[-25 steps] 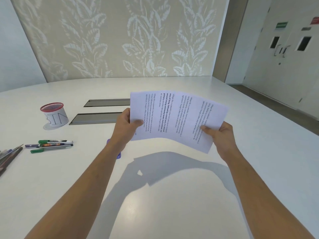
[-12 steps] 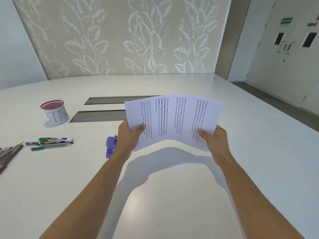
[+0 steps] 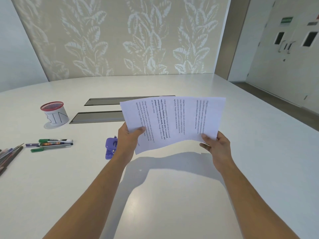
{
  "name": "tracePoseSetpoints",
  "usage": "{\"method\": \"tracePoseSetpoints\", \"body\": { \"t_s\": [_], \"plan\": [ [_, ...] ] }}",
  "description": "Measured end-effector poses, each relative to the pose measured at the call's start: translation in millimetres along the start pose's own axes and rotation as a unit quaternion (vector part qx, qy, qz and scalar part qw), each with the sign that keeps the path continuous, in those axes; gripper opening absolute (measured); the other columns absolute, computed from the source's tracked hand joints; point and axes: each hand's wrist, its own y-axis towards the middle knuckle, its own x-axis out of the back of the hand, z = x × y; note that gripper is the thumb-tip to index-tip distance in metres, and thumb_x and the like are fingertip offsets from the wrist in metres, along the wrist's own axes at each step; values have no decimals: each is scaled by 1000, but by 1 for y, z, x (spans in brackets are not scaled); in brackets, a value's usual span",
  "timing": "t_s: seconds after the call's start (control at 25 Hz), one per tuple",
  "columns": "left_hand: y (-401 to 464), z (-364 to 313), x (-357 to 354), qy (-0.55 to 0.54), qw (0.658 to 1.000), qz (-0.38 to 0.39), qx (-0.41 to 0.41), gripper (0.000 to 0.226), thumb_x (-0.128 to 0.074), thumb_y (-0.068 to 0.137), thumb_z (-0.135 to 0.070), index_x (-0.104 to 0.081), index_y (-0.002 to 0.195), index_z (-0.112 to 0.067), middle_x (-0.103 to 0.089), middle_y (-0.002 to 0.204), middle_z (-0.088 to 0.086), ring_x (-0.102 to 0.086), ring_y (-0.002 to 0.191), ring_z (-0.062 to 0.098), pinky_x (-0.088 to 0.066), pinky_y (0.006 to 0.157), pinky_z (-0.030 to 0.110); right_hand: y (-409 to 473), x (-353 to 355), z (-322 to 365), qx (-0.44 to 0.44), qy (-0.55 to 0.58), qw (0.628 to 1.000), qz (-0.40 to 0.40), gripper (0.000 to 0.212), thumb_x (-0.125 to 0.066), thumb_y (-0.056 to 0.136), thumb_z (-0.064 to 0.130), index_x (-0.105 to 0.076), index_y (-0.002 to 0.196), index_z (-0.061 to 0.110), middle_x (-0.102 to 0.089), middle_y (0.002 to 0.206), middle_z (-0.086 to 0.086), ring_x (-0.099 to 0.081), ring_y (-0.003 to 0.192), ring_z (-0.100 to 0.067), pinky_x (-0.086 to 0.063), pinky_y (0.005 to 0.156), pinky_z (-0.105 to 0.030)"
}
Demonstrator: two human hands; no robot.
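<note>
Several printed white sheets (image 3: 174, 119) are fanned out in the air above the white table (image 3: 172, 204). My left hand (image 3: 128, 137) pinches the fan's lower left part, thumb on top. My right hand (image 3: 216, 145) pinches the lower right corner of the rightmost sheet. The text on the pages runs sideways. A purple hole punch (image 3: 110, 148) lies on the table just left of my left wrist, partly hidden by it.
A small red-rimmed cup marked BIN (image 3: 54, 115) stands at the back left. Green and dark markers (image 3: 51, 144) lie to the left, with pencils (image 3: 8, 156) at the left edge. Two grey cable slots (image 3: 98, 117) run behind the sheets. Doors (image 3: 286, 49) stand at the far right.
The sheets have closed into a tighter fan as my hands moved nearer each other. The view has shifted, and the purple hole punch now shows beside my left wrist.
</note>
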Motion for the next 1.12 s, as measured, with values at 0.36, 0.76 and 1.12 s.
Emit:
{"method": "tracePoseSetpoints", "body": {
  "t_s": [0.36, 0.76, 1.12],
  "plan": [
    [-28, 14, -36, -170, 982, 39, 76, 42, -67, 77, -1, -62, 118, -8, -69, 118, 13, -65, 102, 32, -50, 93, 51, -11, -48, 7, -29, 245, 967, 56, 41, -67, 88, 0, -63, 128, 8, -70, 125, -6, -66, 116, -23, -58, 86, -34],
    [5, -19, 11, -126, 991, 0, 49, 23, -68, 83, -2, -60, 98, -18, -69, 87, 1, -67, 73, 20, -54, 63, 29, 8, -46, 48, 62, 47, 995, 68, 36, -70, 83, -6, -69, 115, 10, -74, 116, -8, -69, 110, -29, -53, 97, -48],
    [32, -82, -18, 49, 983, 169, -51, 44, -78, 74, -16, -57, 113, -14, -72, 109, 4, -71, 96, 25, -58, 72, 36, 17, -71, 97, 107, -109, 972, 179, 29, -74, 83, 2, -71, 110, 10, -77, 107, -3, -74, 98, -23, -58, 88, -43]
  ]
}}
